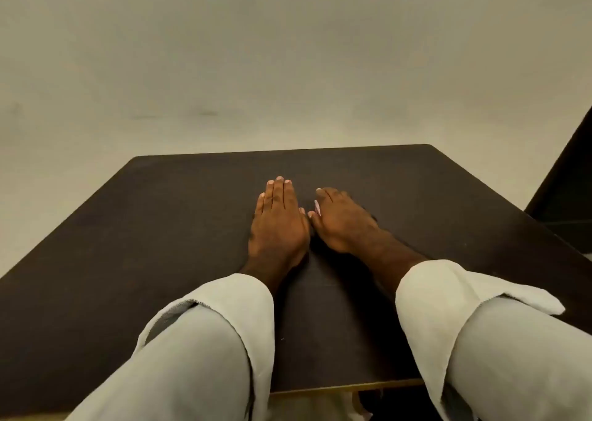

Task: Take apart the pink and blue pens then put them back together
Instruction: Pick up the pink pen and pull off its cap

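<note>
Your left hand (278, 225) and right hand (344, 225): side by side, middle of tabletop (144, 228), fingers (280, 193) laid out flat, gripping nothing. Your pink and blue pens: not visible; bearing, axis, nearer hand cannot be told.

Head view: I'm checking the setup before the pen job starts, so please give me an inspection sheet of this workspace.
Surface: dark brown table, matte top, pale strip along its near edge.
Job's things: nothing seen; neither pen shows. A pale sliver by the right thumb is too small to tell.
Clutter: nothing seen.
Grips: left hand flat, palm down, fingers straight; right hand palm down beside it, thumb tips almost meeting.
Cables: nothing seen.
Surroundings: plain pale wall behind; dark panel at the right edge; white sleeves on both forearms.
</note>
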